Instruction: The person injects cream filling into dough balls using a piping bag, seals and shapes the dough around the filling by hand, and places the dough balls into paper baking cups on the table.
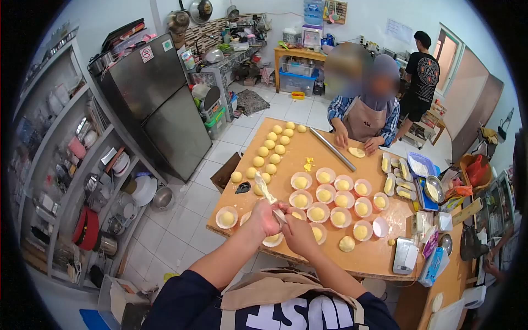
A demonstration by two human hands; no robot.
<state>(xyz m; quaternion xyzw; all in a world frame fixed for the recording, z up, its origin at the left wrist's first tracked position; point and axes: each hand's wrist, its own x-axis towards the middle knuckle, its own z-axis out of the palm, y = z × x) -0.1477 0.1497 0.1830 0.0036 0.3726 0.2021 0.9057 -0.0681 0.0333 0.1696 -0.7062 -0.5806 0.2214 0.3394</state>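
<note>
My left hand [265, 218] is closed around a limp, pale, bag-like thing [266, 190], smeared with cream-white, that sticks out past the fingers over the table. Close beside it, my right hand [298, 234] is closed on a narrow greyish part [280, 216] of what seems the same thing; the join is hidden by the fingers. Around both hands stand yellow dough balls in white paper cups [317, 213], several partly covered by my hands and arms. Bare dough balls [263, 152] lie in rows at the table's left. One ball without a cup [346, 243] sits near the front edge.
Across the wooden table [264, 253], a co-worker's hands [374, 144] handle a flattened dough piece [357, 152] near a metal rolling pin [333, 149]. Filled oblong moulds [406, 169], a bowl [434, 188] and a scale [405, 256] are at right. Another person [422, 77] stands behind.
</note>
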